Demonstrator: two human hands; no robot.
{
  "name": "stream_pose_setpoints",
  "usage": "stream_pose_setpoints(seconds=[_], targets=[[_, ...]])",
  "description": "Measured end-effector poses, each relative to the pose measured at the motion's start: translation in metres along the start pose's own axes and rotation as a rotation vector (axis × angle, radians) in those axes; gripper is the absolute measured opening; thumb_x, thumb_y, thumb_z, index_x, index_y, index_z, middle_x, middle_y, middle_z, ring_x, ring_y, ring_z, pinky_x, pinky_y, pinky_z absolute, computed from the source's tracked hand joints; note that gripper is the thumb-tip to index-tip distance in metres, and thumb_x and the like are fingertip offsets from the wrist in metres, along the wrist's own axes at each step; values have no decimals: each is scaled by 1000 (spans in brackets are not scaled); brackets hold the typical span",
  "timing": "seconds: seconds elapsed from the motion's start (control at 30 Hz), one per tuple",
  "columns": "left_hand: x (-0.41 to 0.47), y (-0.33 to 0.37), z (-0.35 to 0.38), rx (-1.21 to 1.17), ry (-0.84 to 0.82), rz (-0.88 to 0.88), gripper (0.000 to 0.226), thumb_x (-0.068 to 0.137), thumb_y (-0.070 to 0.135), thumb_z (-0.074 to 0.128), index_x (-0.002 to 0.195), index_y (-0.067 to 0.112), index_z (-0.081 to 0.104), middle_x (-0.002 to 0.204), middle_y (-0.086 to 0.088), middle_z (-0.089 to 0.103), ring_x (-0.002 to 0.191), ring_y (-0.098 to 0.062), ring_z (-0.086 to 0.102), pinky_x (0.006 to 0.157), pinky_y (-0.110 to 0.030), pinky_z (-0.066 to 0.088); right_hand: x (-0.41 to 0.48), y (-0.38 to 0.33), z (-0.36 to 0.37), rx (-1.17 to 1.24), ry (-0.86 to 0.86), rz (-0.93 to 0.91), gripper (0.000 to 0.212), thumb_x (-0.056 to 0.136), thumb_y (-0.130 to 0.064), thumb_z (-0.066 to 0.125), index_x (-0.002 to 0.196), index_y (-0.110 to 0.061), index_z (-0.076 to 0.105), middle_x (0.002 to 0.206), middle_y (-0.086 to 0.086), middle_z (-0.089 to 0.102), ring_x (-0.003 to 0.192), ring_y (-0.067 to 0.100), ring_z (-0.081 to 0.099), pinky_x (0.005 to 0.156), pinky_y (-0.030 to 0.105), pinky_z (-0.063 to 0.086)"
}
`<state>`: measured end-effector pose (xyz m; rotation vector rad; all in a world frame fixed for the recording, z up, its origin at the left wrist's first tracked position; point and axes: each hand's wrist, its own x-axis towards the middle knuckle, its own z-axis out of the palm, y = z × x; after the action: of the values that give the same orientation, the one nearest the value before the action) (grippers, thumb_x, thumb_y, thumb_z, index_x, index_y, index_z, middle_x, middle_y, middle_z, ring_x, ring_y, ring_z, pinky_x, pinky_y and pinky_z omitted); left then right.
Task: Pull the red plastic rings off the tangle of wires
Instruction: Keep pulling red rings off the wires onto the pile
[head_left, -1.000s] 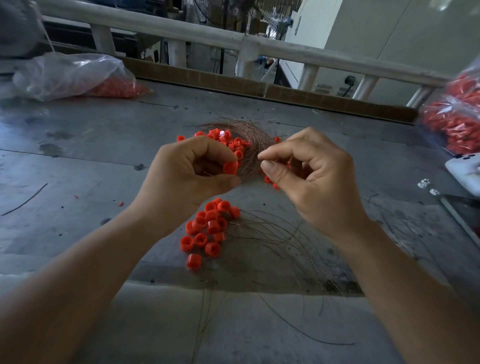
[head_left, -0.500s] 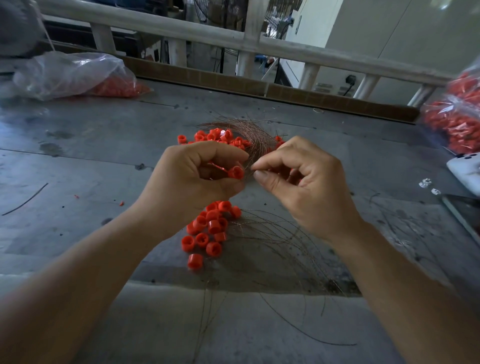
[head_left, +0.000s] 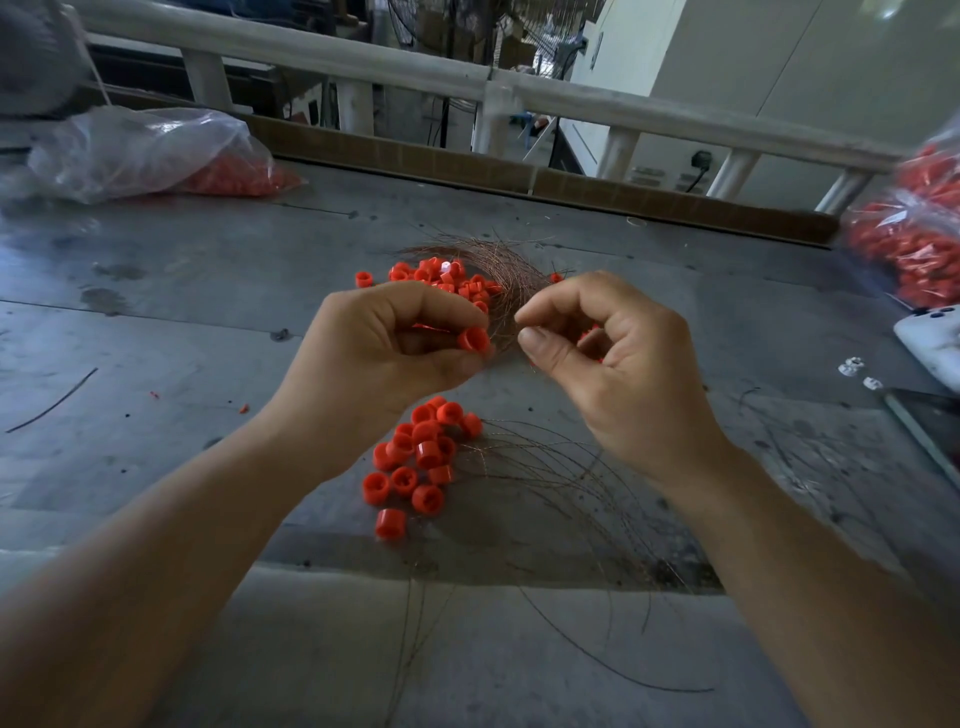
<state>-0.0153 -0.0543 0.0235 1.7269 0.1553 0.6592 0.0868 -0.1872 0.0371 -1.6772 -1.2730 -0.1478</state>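
Note:
A tangle of copper wires (head_left: 498, 265) with several red plastic rings (head_left: 447, 278) on it lies on the grey table (head_left: 182, 322) just behind my hands. My left hand (head_left: 384, 348) pinches one red ring (head_left: 474, 340) between thumb and fingers. Close to its right, my right hand (head_left: 608, 358) pinches thin wire strands between thumb and forefinger, right beside the ring. A pile of loose red rings (head_left: 415, 457) lies on the table below my hands. Bare pulled wires (head_left: 561, 483) spread out to the right of that pile.
A clear plastic bag with red rings (head_left: 156, 150) lies at the back left. Another bag of red rings (head_left: 914, 244) sits at the right edge, with a white object (head_left: 935, 343) below it. A rail (head_left: 519, 93) runs behind the table's far edge.
Both hands dropped slightly and drew close together, then parted a little. The pinched red ring has shifted down and right along with my left hand.

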Motion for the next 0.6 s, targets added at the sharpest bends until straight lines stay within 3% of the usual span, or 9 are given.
stream_pose_setpoints(seconds=[0.13, 0.4, 0.6], targets=[[0, 0, 0, -41, 29, -2, 27, 49, 18, 69, 75, 16, 64, 78, -3, 71, 75, -16, 69, 70, -21, 56, 0, -3, 2, 42, -27, 10, 20, 77, -12, 62, 75, -30, 56, 73, -12, 56, 68, 0, 54, 60, 9, 40], [-2, 2, -1, -49, 4, 26, 31, 46, 26, 71, 76, 19, 65, 77, 1, 72, 72, -13, 69, 68, -23, 57, -2, -2, 5, 22, -101, 31, 11, 78, -12, 62, 76, -23, 59, 71, -13, 55, 65, 0, 52, 58, 8, 38], [-1, 2, -1, -62, 0, 20, 28, 49, 16, 70, 77, 15, 65, 74, 3, 71, 72, -12, 68, 68, -20, 56, -2, -2, 5, 11, -128, 47, 10, 79, -11, 63, 77, -21, 60, 71, -9, 57, 65, 2, 52, 59, 9, 39]])
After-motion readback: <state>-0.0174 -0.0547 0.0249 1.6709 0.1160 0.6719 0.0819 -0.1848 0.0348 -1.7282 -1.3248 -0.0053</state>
